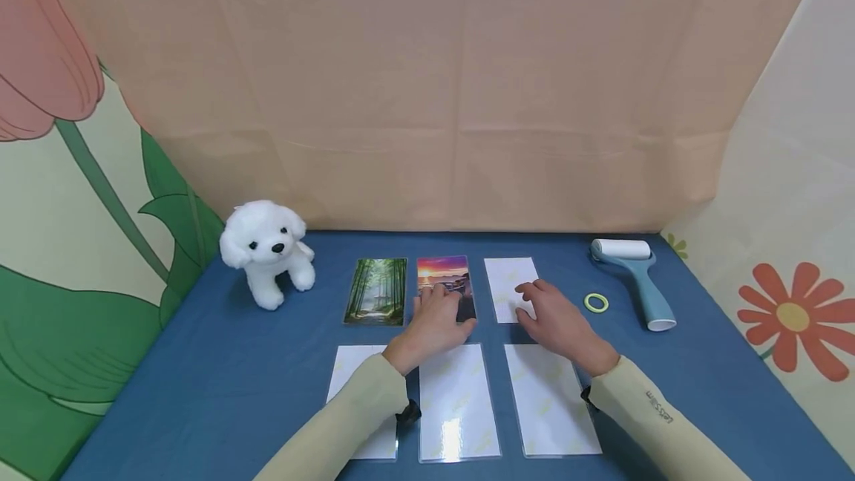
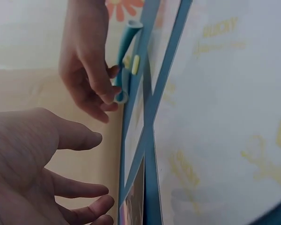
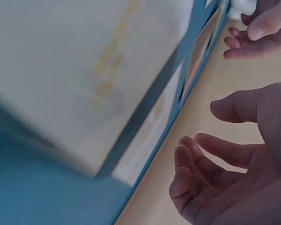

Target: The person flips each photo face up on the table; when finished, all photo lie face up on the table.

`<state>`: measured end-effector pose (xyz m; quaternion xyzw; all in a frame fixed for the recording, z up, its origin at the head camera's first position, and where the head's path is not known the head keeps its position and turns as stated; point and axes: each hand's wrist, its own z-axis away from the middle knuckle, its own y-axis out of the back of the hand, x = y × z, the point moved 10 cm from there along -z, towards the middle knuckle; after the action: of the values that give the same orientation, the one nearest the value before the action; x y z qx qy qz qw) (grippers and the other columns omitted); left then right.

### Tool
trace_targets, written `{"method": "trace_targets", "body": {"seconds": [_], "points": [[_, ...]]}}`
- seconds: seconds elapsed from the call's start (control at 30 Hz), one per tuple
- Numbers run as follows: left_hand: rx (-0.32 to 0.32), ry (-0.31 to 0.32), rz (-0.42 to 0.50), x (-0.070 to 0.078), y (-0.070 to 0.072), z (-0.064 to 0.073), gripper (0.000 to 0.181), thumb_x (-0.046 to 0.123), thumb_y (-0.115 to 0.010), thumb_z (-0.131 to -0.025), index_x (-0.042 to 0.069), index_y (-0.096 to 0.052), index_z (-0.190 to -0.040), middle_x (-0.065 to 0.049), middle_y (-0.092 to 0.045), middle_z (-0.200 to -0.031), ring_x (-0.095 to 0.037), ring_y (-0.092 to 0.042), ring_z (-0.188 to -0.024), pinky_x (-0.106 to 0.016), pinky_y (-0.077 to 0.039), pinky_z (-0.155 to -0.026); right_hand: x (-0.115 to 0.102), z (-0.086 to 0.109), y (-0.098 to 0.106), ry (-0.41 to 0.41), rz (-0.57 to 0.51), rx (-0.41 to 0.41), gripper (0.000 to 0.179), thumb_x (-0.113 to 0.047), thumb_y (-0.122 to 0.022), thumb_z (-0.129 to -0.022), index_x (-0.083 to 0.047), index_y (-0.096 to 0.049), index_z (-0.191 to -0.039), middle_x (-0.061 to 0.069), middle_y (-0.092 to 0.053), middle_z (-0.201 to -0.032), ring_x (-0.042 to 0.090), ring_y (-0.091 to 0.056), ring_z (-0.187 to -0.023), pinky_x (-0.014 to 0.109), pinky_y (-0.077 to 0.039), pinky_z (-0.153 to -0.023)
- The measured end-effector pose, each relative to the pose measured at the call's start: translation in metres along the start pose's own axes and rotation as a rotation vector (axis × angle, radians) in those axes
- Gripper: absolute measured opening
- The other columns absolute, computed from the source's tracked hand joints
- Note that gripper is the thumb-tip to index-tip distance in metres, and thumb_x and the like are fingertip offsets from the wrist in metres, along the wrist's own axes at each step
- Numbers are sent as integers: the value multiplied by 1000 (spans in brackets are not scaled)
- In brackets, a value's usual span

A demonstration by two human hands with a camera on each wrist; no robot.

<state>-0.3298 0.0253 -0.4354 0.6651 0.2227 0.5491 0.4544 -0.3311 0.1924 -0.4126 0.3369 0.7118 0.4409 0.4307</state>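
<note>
My left hand [image 1: 434,321] hovers over the lower part of a sunset picture card [image 1: 444,267], its fingers loosely bent and holding nothing. A white-backed card [image 1: 502,280] lies to the right, partly covered by my right hand [image 1: 556,321], whose fingers are spread and relaxed. In the left wrist view, a gap shows between the thumb and fingers of the left hand [image 2: 33,159]. The right wrist view shows the right hand [image 3: 243,164] with nothing in its grasp. Left of the sunset card lies a forest picture card [image 1: 376,289].
Closer to me are three white cards, left [image 1: 347,362], middle [image 1: 457,392] and right [image 1: 551,407]; my forearms overlap the outer two. A white plush dog [image 1: 267,251] sits at the back left. At the right are a yellow-green ring [image 1: 603,303] and a blue-handled lint roller [image 1: 648,292].
</note>
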Motion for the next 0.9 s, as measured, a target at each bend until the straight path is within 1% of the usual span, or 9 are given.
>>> {"method": "trace_targets", "body": {"seconds": [0.07, 0.17, 0.27, 0.37, 0.43, 0.53, 0.6, 0.7, 0.9], "points": [[-19, -6, -6, 5, -5, -2, 57, 39, -66, -98, 1, -58, -140, -19, -48, -133, -38, -37, -122, -58, -29, -103, 7, 3, 2, -4, 4, 3, 30, -9, -71, -90, 6, -67, -116, 18, -64, -106, 27, -60, -86, 45, -54, -78], [-31, -10, -6, 12, -11, -5, 58, 39, -66, -98, 3, -56, -142, -20, -44, -141, -40, -33, -131, -61, -24, -109, 18, 7, 4, -17, 13, -3, 32, -9, -72, -90, 8, -67, -117, 20, -64, -108, 29, -62, -88, 47, -55, -80], [-36, -19, -23, 18, -17, -8, 56, 40, -65, -98, 2, -59, -139, -20, -45, -141, -38, -36, -126, -57, -26, -107, 28, 9, 4, -43, 20, -27, 34, -10, -72, -91, 8, -66, -119, 21, -63, -111, 31, -63, -92, 49, -54, -83], [-28, -42, -52, 25, -22, -11, 49, 40, -66, -97, 2, -65, -129, -18, -48, -133, -32, -38, -110, -49, -31, -94, 39, 10, 4, -85, 26, -59, 37, -11, -71, -92, 9, -64, -122, 23, -62, -114, 34, -62, -99, 51, -53, -87], [-20, -54, -66, 30, -24, -13, 44, 40, -66, -97, 2, -67, -119, -18, -49, -131, -31, -37, -107, -46, -30, -89, 45, 11, 4, -108, 33, -75, 38, -12, -71, -93, 9, -64, -123, 24, -62, -116, 36, -62, -103, 53, -52, -90], [-16, -68, -66, 37, -28, -16, 36, 39, -66, -97, 3, -67, -101, -19, -48, -129, -31, -35, -107, -46, -31, -88, 52, 13, 4, -122, 49, -86, 37, -12, -71, -93, 8, -64, -122, 24, -62, -116, 37, -62, -104, 53, -51, -90], [-16, -72, -66, 40, -30, -18, 35, 39, -66, -97, 4, -65, -91, -20, -48, -128, -31, -35, -107, -45, -31, -89, 54, 15, 5, -107, 59, -89, 35, -12, -72, -92, 9, -65, -120, 24, -61, -114, 36, -62, -102, 53, -52, -89], [-21, -71, -63, 43, -33, -21, 36, 38, -66, -97, 6, -61, -82, -22, -48, -125, -32, -35, -107, -45, -31, -87, 56, 15, 4, -75, 84, -99, 36, -11, -74, -91, 9, -66, -119, 24, -61, -114, 36, -62, -101, 52, -52, -89], [-19, -62, -92, 45, -37, -26, 40, 39, -66, -97, 7, -57, -74, -22, -48, -122, -34, -35, -108, -44, -30, -86, 57, 13, -1, 0, 129, -147, 42, -11, -76, -90, 11, -63, -123, 26, -60, -119, 38, -62, -105, 52, -51, -90]]}}
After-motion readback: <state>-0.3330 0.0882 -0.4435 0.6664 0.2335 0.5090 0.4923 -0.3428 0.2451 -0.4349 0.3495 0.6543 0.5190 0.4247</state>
